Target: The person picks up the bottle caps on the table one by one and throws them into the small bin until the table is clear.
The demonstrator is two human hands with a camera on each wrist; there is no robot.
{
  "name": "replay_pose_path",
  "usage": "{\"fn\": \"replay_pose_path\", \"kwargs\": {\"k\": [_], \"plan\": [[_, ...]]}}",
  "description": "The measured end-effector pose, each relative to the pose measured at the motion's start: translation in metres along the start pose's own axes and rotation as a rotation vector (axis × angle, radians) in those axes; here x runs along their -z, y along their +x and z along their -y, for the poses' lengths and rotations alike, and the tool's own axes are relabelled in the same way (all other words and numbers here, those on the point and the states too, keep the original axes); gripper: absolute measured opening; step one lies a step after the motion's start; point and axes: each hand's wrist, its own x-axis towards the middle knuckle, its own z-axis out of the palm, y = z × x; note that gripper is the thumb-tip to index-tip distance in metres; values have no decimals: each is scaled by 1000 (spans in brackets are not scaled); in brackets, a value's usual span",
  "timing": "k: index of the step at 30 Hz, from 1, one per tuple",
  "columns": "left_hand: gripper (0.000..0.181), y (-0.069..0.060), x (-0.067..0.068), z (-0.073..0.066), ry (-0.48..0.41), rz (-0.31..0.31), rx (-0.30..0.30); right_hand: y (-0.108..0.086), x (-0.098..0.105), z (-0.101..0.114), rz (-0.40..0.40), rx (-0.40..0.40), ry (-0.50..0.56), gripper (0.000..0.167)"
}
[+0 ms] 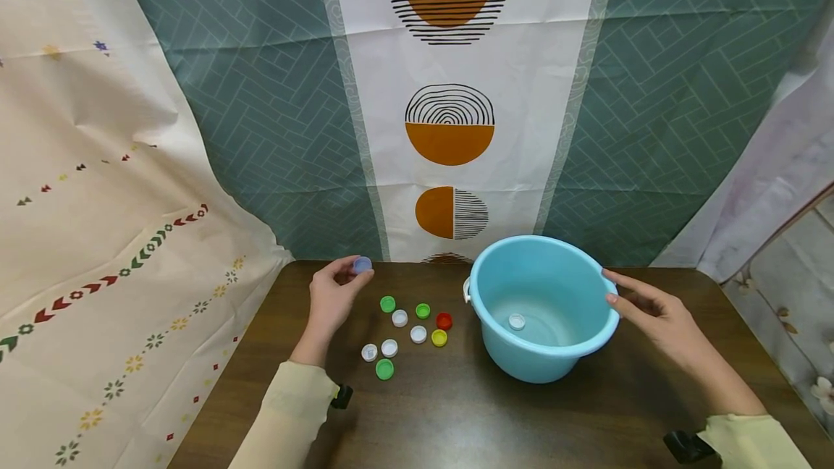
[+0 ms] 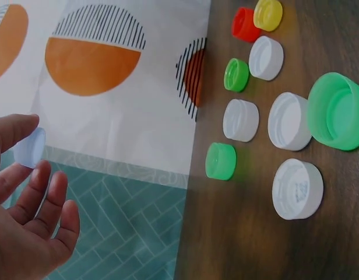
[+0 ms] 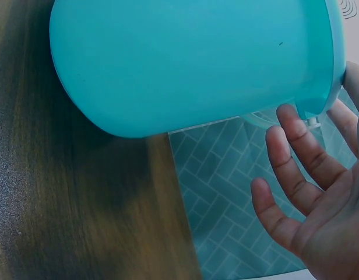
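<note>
The left hand pinches a pale blue cap between thumb and finger, above the table's back left edge. In the left wrist view the same cap is between the thumb and index finger of the left hand, the other fingers loosely bent. The right hand holds the rim of a light blue bucket at its right side, thumb and index finger at the rim. In the right wrist view, the right hand has its other fingers spread beside the bucket. A white cap lies inside the bucket.
Several loose caps lie between the left hand and the bucket: green, white, red and yellow. A patterned cloth hangs behind the brown table. The bucket's white handle joint is on its left side.
</note>
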Motion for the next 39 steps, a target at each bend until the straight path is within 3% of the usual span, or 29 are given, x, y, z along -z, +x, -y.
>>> {"fn": "replay_pose_path", "kwargs": {"k": [18,28,39], "plan": [[32,5,-20,-25,-59,34,-74,-1,-1,-1,-17,-7,12,47],[33,4,-33,-38,-79,63,-86,0,-2,-1,-27,-8,12,47],[32,0,-57,-57,-115,122,-129,-2,-3,-2,-22,3,-3,48]]}}
